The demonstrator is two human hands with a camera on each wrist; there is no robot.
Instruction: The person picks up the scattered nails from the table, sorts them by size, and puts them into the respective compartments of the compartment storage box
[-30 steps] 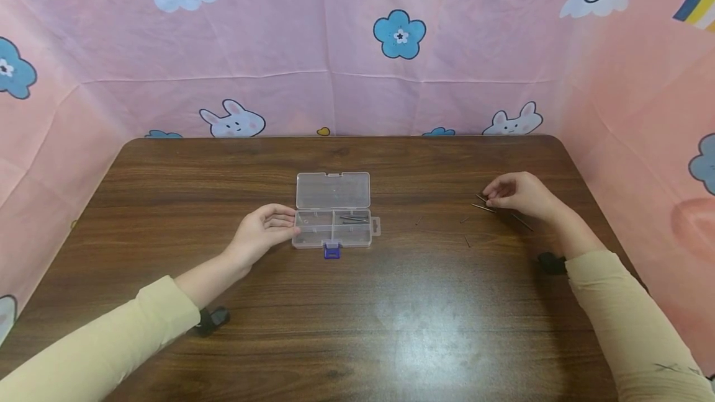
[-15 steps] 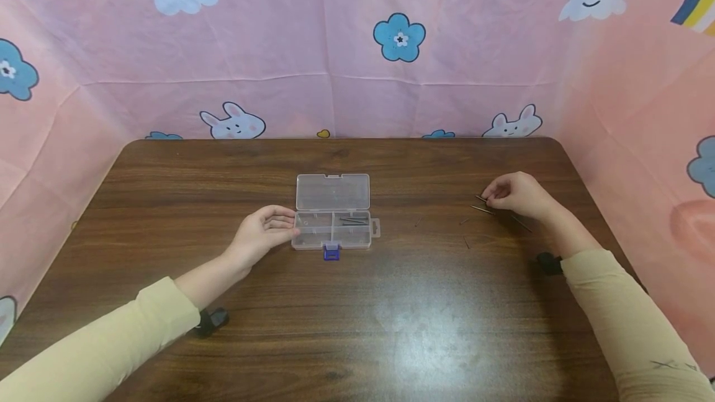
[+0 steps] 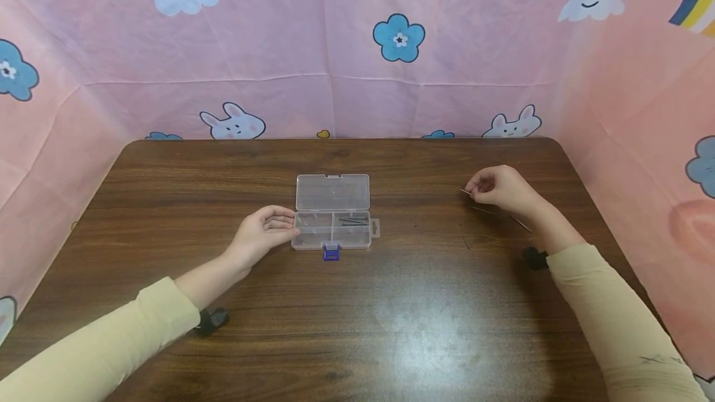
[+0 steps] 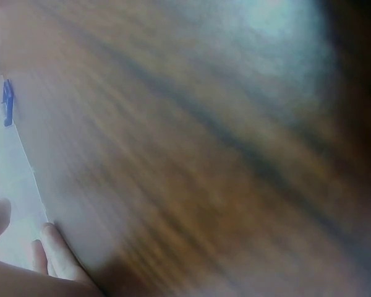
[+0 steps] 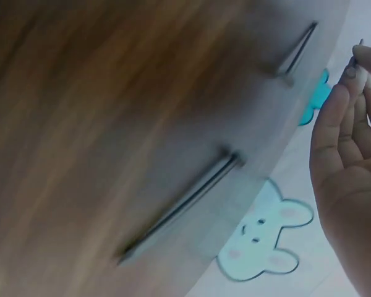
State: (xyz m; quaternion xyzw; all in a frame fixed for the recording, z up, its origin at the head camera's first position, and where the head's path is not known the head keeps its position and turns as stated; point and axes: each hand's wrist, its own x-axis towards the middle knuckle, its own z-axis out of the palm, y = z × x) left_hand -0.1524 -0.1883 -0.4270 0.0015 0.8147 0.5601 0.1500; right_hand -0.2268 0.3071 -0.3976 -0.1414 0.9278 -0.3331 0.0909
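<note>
A clear plastic compartment box [image 3: 352, 239] stands on the table with its lid [image 3: 332, 192] folded back and a blue latch [image 3: 331, 253] at the front. Several long nails [image 3: 354, 221] lie in its rear right compartment. My left hand [image 3: 258, 234] grips the box's left end, thumb at the front corner and fingers toward the rear. Between thumb and fingertips, my right hand [image 3: 505, 190] pinches a nail [image 3: 465, 192], raised off the table. Below that hand lie a long nail [image 3: 481, 209] and another long nail [image 3: 521, 223], also seen in the right wrist view.
Smaller nails lie between box and right hand: one nail [image 3: 467, 242] toward the front, one nail [image 3: 418, 221] nearer the box. The brown wooden table [image 3: 357, 315] meets a pink patterned cloth [image 3: 357, 104] at the back and sides.
My right hand has lifted the nail off the table and moved slightly left with it. The left hand and the box have stayed put.
</note>
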